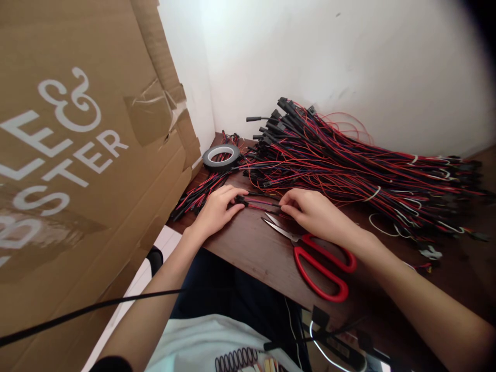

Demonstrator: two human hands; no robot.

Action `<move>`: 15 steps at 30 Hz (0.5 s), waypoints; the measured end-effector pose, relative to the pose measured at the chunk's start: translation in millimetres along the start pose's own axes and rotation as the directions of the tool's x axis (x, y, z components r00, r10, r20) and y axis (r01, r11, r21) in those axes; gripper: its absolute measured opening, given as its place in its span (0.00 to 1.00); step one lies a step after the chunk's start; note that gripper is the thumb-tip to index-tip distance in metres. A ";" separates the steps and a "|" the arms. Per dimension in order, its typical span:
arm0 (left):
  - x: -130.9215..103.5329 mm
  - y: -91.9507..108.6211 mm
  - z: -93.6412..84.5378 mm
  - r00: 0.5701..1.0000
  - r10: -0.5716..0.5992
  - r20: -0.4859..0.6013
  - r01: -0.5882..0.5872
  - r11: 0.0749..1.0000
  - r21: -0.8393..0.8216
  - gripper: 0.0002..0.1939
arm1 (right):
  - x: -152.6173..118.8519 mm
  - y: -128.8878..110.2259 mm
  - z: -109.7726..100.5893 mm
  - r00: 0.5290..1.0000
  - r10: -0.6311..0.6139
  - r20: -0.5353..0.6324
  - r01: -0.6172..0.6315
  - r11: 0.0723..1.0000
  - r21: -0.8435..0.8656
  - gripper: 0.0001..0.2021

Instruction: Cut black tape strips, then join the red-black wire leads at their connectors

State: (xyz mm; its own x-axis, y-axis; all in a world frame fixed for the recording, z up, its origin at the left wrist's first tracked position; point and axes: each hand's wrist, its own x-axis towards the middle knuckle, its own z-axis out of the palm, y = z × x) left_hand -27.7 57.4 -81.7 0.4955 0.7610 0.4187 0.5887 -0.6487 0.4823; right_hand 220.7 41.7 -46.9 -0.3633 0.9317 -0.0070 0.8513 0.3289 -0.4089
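Observation:
A short wire harness (261,202) of red and dark wires stretches between my two hands, low over the brown table. At its left end, the thumb and fingers of my left hand (220,206) close around a black connector (240,199). My right hand (306,206) pinches the wires near their other end, fingertips together. Just below the right hand lies a pair of scissors (298,238) with red handles, its blades slightly apart and pointing up-left. Behind my left hand, a roll of black tape (221,156) rests on more wires.
Large bundles of red and black wires (349,160) with connectors lie along the white wall (329,57). Loose cut wires (201,194) are piled at the left. A big cardboard box (127,62) stands left of the table (248,247). White and black cables (321,341) hang below its front edge.

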 end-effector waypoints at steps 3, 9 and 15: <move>1.2 1.4 -0.7 0.999 -0.028 0.018 0.028 1.000 0.002 0.14 | 1.1 1.0 -0.8 1.000 0.015 0.005 -0.015 0.998 0.063 0.07; 1.8 4.3 -1.7 0.998 -0.060 0.030 0.061 0.997 -0.037 0.13 | 2.1 4.4 -2.4 0.992 0.067 0.103 -0.078 0.991 0.105 0.09; 1.4 4.7 -2.1 0.999 -0.023 0.045 0.024 1.000 -0.020 0.06 | 1.2 -0.4 -2.8 0.985 0.124 0.119 -0.124 0.992 -0.011 0.08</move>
State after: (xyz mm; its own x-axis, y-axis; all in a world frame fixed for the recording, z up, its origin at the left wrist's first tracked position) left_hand -25.5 55.5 -77.2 0.5102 0.7750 0.3728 0.5872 -0.6306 0.5074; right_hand 221.0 43.1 -44.2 -0.2970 0.9404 -0.1659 0.8939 0.2127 -0.3945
